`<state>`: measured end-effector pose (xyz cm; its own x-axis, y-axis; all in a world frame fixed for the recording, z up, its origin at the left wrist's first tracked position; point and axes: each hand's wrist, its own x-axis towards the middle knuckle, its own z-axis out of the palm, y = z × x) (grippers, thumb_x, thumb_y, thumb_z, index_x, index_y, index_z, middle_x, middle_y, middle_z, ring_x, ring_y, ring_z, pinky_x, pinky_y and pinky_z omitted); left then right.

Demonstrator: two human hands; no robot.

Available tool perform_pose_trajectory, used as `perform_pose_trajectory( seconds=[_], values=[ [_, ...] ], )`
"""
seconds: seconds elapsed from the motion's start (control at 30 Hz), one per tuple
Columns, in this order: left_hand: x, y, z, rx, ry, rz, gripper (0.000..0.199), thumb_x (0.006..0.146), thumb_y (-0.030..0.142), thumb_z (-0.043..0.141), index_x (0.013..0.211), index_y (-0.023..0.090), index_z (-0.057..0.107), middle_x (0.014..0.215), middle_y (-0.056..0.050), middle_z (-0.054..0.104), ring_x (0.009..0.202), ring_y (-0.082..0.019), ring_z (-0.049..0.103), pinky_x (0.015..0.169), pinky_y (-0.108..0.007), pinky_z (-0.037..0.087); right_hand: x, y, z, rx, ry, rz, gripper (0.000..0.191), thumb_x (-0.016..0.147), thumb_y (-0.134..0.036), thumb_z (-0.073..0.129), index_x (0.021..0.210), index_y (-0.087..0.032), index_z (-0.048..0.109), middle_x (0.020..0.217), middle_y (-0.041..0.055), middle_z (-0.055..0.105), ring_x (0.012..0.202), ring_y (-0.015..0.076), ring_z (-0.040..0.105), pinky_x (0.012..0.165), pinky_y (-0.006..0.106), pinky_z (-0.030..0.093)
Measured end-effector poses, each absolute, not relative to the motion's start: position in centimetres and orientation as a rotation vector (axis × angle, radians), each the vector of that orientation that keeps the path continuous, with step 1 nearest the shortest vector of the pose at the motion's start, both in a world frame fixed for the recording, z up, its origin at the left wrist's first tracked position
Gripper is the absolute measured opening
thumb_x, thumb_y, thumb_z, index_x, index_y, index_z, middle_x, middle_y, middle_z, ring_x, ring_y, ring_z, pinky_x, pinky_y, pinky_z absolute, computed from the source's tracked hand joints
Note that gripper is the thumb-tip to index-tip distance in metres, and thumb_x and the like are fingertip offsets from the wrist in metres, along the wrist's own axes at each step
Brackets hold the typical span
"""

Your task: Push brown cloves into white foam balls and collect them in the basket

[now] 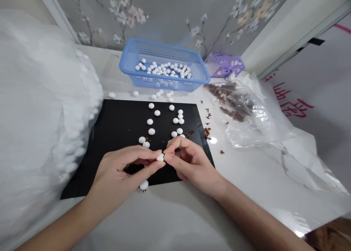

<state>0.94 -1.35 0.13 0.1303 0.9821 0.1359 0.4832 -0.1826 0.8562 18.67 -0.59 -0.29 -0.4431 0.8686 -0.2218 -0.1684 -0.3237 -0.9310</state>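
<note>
Between its thumb and index finger, my left hand (pixel 126 168) pinches a small white ball (pixel 160 157) above the black mat (pixel 117 126). My right hand (pixel 192 163) has thumb and index finger pressed together at the ball's right side; whatever they grip is too small to make out. Several loose white balls lie on the mat, some beyond my hands and one (pixel 144 185) at its near edge with a brown piece under it. Small brown star-shaped pieces (pixel 207 133) are scattered along the mat's right edge.
A blue basket (pixel 164 83) holding several white balls stands behind the mat. A large white bag (pixel 41 116) bulges at the left. To the right lie a clear plastic bag (pixel 255 123) with brown pieces and, farther back, a purple package (pixel 225 65).
</note>
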Motion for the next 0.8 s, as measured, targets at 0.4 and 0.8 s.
perform_pose_trajectory(
  seconds=[0.4, 0.8],
  values=[
    [0.4, -0.8, 0.2, 1.917, 1.440, 0.817, 0.014, 0.077, 0.033, 0.061, 0.089, 0.029, 0.064, 0.078, 0.004, 0.066, 0.069, -0.012, 0.061, 0.060, -0.021, 0.050, 22.1, 1.4, 1.3, -1.417, -1.625, 0.852, 0.009, 0.081, -0.028, 0.057, 0.081, -0.019, 0.056, 0.065, -0.0028, 0.052, 0.049, 0.0072, 0.041, 0.046, 0.021, 0.033],
    [0.4, -0.3, -0.1, 2.195, 1.596, 0.729, 0.016, 0.082, 0.034, 0.052, 0.092, 0.024, 0.060, 0.089, 0.001, 0.058, 0.086, -0.015, 0.056, 0.067, -0.025, 0.046, 28.9, 4.1, 1.1, -2.099, -1.735, 0.268, 0.016, 0.073, -0.028, 0.054, 0.079, -0.018, 0.066, 0.078, 0.0035, 0.065, 0.047, 0.0100, 0.042, 0.053, 0.027, 0.037]
  ],
)
